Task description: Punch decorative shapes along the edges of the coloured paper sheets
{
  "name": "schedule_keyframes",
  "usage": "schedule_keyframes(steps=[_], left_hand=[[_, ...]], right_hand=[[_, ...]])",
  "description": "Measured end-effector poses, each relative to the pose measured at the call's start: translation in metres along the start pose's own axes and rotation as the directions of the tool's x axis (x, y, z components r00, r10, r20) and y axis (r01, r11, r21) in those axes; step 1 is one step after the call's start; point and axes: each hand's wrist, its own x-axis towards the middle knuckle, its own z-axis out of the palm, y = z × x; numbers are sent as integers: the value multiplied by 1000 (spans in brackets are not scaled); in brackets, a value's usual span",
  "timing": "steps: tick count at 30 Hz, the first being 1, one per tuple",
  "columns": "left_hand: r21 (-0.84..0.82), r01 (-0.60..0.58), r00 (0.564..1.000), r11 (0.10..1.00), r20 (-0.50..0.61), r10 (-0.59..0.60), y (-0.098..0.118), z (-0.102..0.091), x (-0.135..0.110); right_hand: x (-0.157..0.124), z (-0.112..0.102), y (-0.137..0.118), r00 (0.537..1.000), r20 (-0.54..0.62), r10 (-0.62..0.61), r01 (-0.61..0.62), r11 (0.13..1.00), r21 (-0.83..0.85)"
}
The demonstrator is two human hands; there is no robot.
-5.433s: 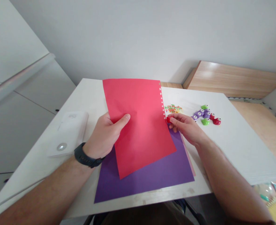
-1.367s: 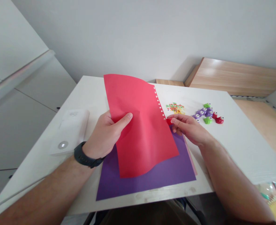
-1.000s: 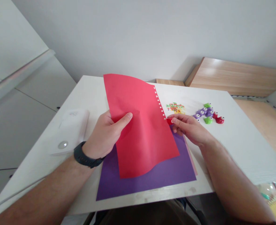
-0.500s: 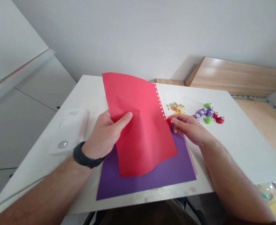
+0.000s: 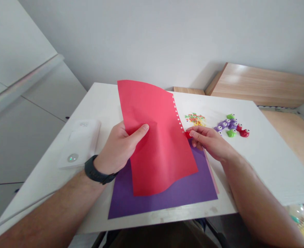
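Note:
A red sheet of paper (image 5: 154, 151) is held up and slightly bowed, with a row of small punched holes along its upper right edge. My left hand (image 5: 124, 146) is closed on its left side, thumb lying on the front and fingers behind. At the right edge, just below the lowest hole, my right hand (image 5: 206, 139) pinches a small red craft punch (image 5: 188, 134), partly covered by the fingers. Beneath the red sheet lies purple paper (image 5: 162, 203), with a pink edge showing at its right.
Small colourful paper cut-outs (image 5: 195, 119) lie behind my right hand. Several purple, green and red craft punches with eyes (image 5: 231, 125) are clustered to the right. A white box-like device (image 5: 81, 143) and a cable are at left. Wooden boards (image 5: 265, 84) stand behind the table.
The whole view has shifted slightly, so everything appears a little further right. Both hands keep their grip, and the punch stays at about the same place on the sheet's edge.

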Motion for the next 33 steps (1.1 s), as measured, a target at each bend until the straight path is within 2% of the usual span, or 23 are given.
schedule_keyframes(steps=[33], left_hand=[[-34,-8,1000,999,17,9,-1,-2,0]], right_hand=[[-1,2,-3,1000,-2,-1,1,1000,0]])
